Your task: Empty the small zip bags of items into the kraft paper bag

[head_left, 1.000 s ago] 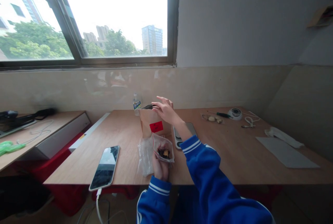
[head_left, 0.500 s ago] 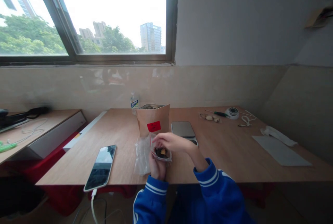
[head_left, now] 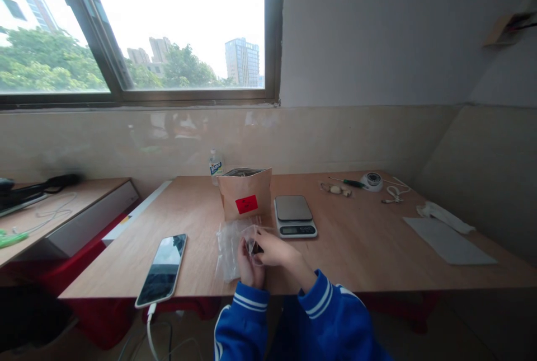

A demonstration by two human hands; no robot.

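Between my hands is a small clear plastic bag (head_left: 250,233) with dark contents, partly covered by my fingers. My left hand (head_left: 249,268) cups the bag from below and the left. Over its right side, my right hand (head_left: 272,249) grips the bag with bent fingers. Flat on the table beneath and to the left lie more clear plastic bags (head_left: 229,254). Just behind my hands stands an open brown paper pouch (head_left: 247,190) with a red label. A digital kitchen scale (head_left: 294,210) sits to its right, with nothing on its plate.
A phone (head_left: 163,268) with a white cable lies at the table's left front edge. Behind the pouch stands a plastic bottle (head_left: 215,166). Far right are a screwdriver (head_left: 354,183), a white dome camera (head_left: 372,181), a cable (head_left: 394,194) and a white sheet (head_left: 448,240).
My right hand has moved down and left, from above the bag's mouth to its side. The bag's opening has narrowed, hiding most of its contents. The scale's display has come into view.
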